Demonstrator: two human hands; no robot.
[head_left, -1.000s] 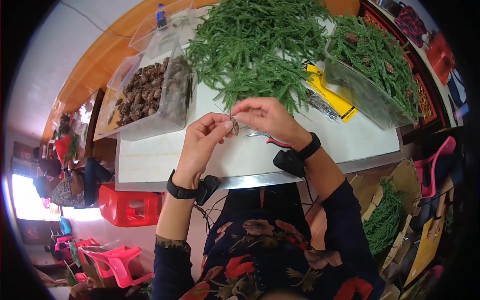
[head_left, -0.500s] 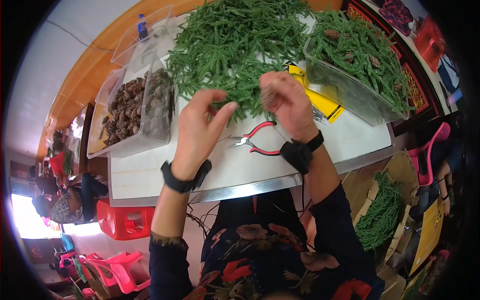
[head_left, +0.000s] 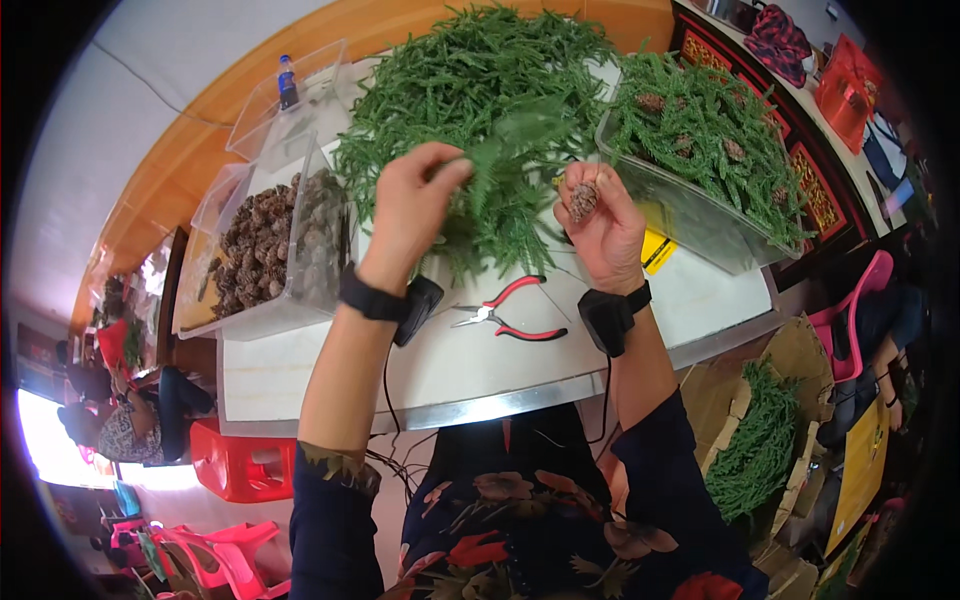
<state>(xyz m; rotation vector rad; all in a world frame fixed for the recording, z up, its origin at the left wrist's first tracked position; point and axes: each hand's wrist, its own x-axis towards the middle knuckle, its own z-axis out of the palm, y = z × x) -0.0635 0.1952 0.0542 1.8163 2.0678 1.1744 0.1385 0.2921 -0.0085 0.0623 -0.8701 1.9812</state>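
My right hand [head_left: 612, 232] pinches a small brown pine cone [head_left: 583, 203] between thumb and fingers, and a thin wire seems to trail below that hand. At the near side of the heap of green artificial sprigs [head_left: 470, 75], my left hand [head_left: 412, 205] is closed on a green sprig [head_left: 488, 172], smeared by motion. Below both hands, red-handled long-nose pliers [head_left: 515, 328] lie with handles apart on the white table [head_left: 290, 375].
A clear bin of pine cones [head_left: 318, 285] stands at the left. At the right is a clear bin [head_left: 680, 215] with sprigs and cones, beside a yellow card [head_left: 655, 250]. A blue-labelled bottle [head_left: 287, 80] stands at far left. A cardboard box [head_left: 725, 425] of greenery sits low right.
My left hand has moved up to the greenery and taken hold of a sprig. My right hand has shifted right and turned, bringing the pine cone into plain sight.
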